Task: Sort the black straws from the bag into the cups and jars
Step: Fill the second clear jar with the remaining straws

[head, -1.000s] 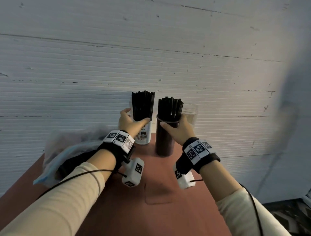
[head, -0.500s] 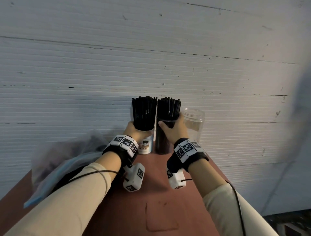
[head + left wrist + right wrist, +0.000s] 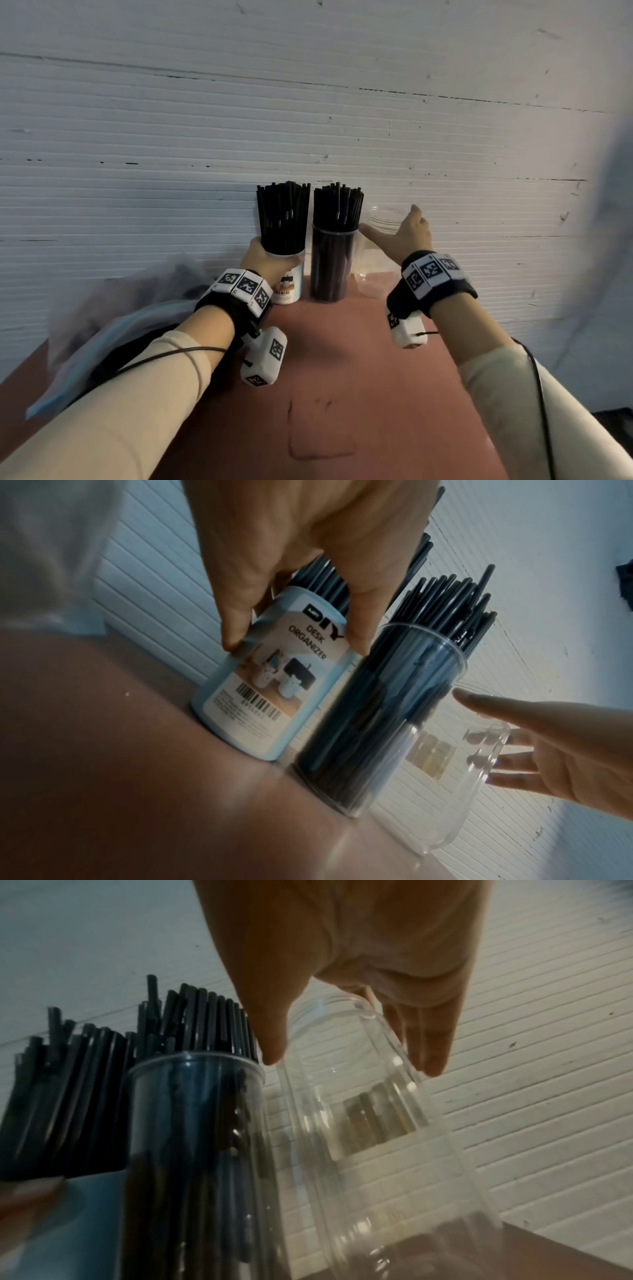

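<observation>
Plainly the empty jar [image 3: 378,253] is light, slick, easily tipped; right hand [image 3: 406,236] spread beside it, grasp mid-wall; left hand [image 3: 265,260] clasps the cup [image 3: 289,281]

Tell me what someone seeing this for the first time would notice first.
Probably the two dense bundles of black straws standing upright at the back of the reddish table against the white wall, one in a labelled cup, one in a clear tube. The left hand grips the labelled cup, while the right hand spreads open around an empty clear jar beside them.
</observation>
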Available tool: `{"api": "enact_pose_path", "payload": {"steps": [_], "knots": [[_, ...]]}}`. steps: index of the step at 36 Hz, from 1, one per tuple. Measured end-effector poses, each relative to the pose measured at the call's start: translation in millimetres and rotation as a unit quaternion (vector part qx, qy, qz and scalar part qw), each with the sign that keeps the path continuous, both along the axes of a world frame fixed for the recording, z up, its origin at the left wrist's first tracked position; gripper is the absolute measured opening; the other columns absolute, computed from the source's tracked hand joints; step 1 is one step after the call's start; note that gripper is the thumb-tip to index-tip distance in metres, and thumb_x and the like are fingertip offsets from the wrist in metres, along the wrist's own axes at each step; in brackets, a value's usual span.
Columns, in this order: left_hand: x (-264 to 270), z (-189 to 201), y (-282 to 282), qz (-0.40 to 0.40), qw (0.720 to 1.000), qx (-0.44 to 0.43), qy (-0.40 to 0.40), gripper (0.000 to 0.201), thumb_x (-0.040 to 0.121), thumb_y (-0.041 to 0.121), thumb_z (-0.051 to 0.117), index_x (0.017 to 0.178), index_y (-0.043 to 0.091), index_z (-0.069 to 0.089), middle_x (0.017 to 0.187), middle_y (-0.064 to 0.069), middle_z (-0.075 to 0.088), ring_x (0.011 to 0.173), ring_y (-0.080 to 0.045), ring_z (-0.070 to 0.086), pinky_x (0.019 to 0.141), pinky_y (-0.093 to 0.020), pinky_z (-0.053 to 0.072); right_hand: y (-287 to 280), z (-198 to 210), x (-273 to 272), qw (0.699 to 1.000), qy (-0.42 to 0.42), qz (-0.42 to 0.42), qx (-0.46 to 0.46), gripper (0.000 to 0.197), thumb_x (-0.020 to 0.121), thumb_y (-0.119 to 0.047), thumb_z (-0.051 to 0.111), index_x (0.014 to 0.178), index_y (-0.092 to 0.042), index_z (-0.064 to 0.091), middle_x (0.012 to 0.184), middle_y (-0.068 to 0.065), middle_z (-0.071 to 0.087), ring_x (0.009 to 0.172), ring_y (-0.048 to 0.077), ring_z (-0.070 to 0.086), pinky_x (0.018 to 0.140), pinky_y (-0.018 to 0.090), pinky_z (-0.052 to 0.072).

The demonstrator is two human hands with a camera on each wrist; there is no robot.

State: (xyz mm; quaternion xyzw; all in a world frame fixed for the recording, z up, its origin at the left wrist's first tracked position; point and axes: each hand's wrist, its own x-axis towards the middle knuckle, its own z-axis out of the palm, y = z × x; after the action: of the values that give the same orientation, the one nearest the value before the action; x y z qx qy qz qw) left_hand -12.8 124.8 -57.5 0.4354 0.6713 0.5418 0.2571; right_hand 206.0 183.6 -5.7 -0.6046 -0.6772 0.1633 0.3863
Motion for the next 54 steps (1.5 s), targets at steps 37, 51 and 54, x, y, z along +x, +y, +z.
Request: {"api": "enact_pose_path", "payload": {"steps": [37,51,54], "knots": [[-83,66,-225,-0.1,0.937,-0.093,0.322,0.025,0.073,0.041,0.077,0.093,0.049,0.066,0.118,0.009,0.06,0.113,-0.013,0.054,0.1,-0.039,0.044,-181,9,-41,0.985,-0.051,0.166,-0.019,0.094,0.078,-0.05,0.069,0.147,-0.009,0.02,0.145,0.016,0.032,0.13,0.029,0.04,0.099,0.032,0.037],[-102,47,-223,-0.051,0.932,-0.088,0.347,0.034,0.088,0.01,0.059,0.112,0.033,0.067,0.132,-0.001,0.06,0.121,-0.018,0.054,0.094,-0.024,0.039,-227,0,-125,0.887,-0.177,0.4,0.149,0.022,0.092,-0.025,0.055,0.105,-0.013,0.069,0.103,0.003,0.068,0.095,0.018,0.061,0.086,0.035,0.049],[-102,51,-221,-0.049,0.94,-0.036,0.336,0.026,0.093,0.014,0.06,0.112,0.029,0.069,0.131,0.001,0.063,0.124,-0.018,0.054,0.099,-0.025,0.041,-230,-7,-152,0.859,-0.263,0.434,0.07,0.029,0.098,-0.027,0.046,0.115,-0.013,0.067,0.11,0.007,0.068,0.103,0.022,0.06,0.087,0.03,0.045]]}}
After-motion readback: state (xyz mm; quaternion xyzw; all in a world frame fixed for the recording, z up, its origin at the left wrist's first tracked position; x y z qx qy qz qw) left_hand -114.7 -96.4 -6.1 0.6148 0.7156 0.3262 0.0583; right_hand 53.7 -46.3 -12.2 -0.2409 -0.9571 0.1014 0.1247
